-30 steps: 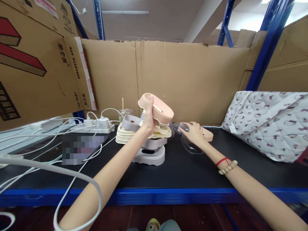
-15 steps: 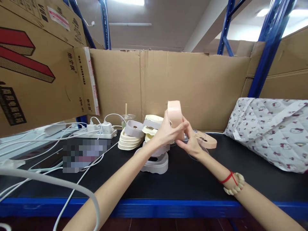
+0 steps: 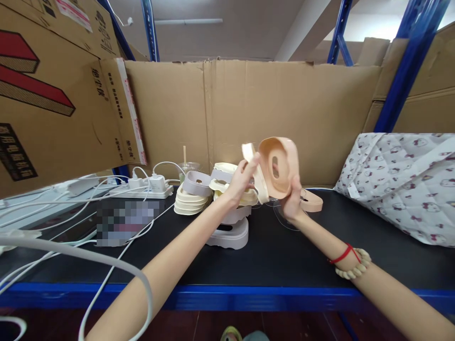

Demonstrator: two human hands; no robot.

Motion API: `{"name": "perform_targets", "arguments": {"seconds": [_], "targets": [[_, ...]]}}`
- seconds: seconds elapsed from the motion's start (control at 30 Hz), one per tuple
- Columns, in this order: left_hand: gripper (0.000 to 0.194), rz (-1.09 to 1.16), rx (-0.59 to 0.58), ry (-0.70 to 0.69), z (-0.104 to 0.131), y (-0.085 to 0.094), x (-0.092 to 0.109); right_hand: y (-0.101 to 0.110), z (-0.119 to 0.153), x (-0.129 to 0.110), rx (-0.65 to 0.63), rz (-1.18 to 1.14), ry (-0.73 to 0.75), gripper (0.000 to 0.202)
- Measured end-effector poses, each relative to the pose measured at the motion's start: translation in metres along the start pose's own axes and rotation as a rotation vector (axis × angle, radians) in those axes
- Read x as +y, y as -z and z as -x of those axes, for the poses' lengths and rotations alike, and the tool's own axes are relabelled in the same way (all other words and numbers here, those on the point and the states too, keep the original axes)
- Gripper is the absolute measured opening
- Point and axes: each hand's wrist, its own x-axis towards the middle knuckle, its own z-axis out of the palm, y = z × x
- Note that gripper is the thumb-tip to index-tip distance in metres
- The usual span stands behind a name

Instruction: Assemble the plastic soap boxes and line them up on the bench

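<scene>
My left hand is closed on a cream plastic shell, held upright and tilted above the table. Close beside it, my right hand grips a peach plastic shell by its lower right rim. The peach shell's hollow inside faces me and has an oval slot; whether the two shells touch I cannot tell. Below my left hand is a mixed pile with a pale lilac shell at the bottom. Another peach shell lies on the table behind my right wrist.
Nested cream shells topped by a lilac shell stand left of the pile. A power strip and white cables crowd the left. A quilted bag sits right, and a cardboard panel stands behind.
My hands have moved apart. The single peach form between them now shows as a cream shell in my left hand and a peach shell, turned to show its inside, in my right.
</scene>
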Motion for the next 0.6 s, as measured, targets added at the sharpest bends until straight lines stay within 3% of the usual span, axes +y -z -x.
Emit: {"name": "perform_targets", "arguments": {"seconds": [0.1, 0.23, 0.3, 0.43, 0.53, 0.6], "targets": [[0.055, 0.14, 0.076, -0.054, -0.008, 0.01, 0.008, 0.009, -0.007, -0.006, 0.095, 0.081, -0.065, 0.084], [0.043, 0.226, 0.247, -0.173, -0.02, 0.028, 0.016, 0.032, -0.014, -0.017, 0.045, 0.706, -0.12, 0.07], [0.027, 0.213, 0.286, -0.135, -0.024, 0.034, 0.018, 0.04, -0.016, -0.019, 0.028, 0.904, -0.222, 0.065], [0.006, 0.127, 0.269, -0.056, -0.037, 0.036, 0.022, 0.042, -0.015, -0.016, 0.0, 1.051, -0.277, 0.062], [0.017, 0.015, 0.37, -0.058, -0.062, 0.034, 0.024, 0.036, -0.013, -0.014, -0.053, 1.107, -0.26, 0.062], [0.022, -0.042, 0.463, 0.033, -0.082, 0.036, 0.022, 0.034, -0.011, -0.013, -0.087, 1.086, -0.251, 0.063]]}}
